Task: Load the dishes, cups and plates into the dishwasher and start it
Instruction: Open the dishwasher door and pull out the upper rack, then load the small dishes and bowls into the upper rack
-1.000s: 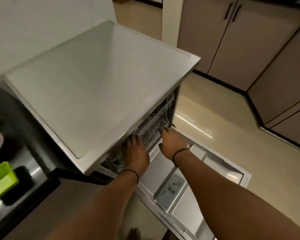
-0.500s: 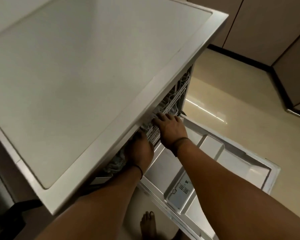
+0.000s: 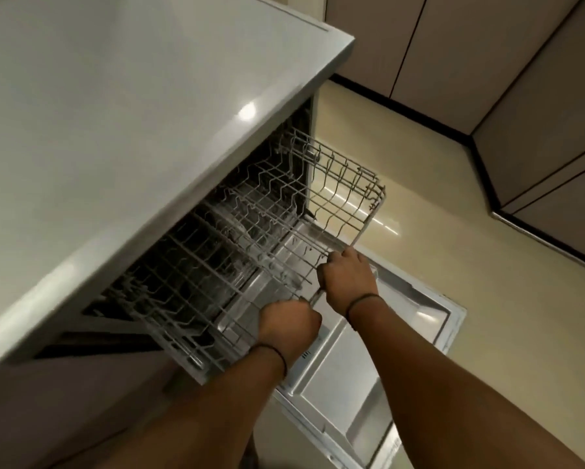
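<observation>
Rack: the wire rack (image 3: 250,238) sticks partway out of the dishwasher (image 3: 142,137), over the open door (image 3: 416,319). Its far side wall stands up by the floor side. I can't tell what lies in it.
Left hand: the left hand (image 3: 289,328) is curled around the front bar of the rack, knuckles up. A dark band is on the wrist. The arm reaches up from the bottom of the view.
Right hand: the right hand (image 3: 350,277) is curled around the same front bar, just beside the left one and a bit farther away. It has a dark band too. This arm comes in from the bottom right.
Door: it lies flat and low, under the rack and both hands.
Surface: the flat gray top of the dishwasher fills the left side.
Floor: shiny tan floor (image 3: 470,214) on the right.
Cabinets: brown cabinets (image 3: 487,45) stand at the back and right.
</observation>
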A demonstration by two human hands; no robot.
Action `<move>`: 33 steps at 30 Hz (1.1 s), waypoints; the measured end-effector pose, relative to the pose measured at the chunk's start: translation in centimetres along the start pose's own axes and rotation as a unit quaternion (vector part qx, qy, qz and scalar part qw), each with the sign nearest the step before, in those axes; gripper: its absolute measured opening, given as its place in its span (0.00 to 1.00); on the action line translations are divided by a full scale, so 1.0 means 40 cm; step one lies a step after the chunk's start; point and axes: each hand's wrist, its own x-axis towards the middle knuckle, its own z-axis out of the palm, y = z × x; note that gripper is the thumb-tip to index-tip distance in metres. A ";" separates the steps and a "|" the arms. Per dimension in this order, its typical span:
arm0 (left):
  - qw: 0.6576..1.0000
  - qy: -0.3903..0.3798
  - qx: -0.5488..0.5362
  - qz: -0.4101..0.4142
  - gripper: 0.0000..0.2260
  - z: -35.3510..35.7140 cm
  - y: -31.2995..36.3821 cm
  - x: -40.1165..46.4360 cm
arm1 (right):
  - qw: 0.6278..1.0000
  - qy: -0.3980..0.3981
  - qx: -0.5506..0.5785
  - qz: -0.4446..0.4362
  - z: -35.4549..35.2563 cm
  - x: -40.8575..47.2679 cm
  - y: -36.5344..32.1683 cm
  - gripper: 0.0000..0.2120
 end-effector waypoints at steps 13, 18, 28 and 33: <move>0.999 -0.028 -0.005 0.044 0.13 0.125 0.432 -0.203 | 0.997 -0.057 0.049 0.000 0.087 -0.377 0.336 0.10; 0.992 -0.018 0.095 0.079 0.14 0.113 0.454 -0.233 | 0.996 -0.046 0.077 -0.005 0.103 -0.416 0.346 0.10; 0.996 0.074 -0.020 0.049 0.22 0.061 0.381 -0.309 | 0.996 -0.046 0.074 -0.029 0.030 -0.436 0.282 0.19; 0.974 0.220 -0.019 -0.054 0.20 -0.059 0.139 -0.365 | 0.992 -0.004 0.062 -0.106 -0.151 -0.376 0.105 0.24</move>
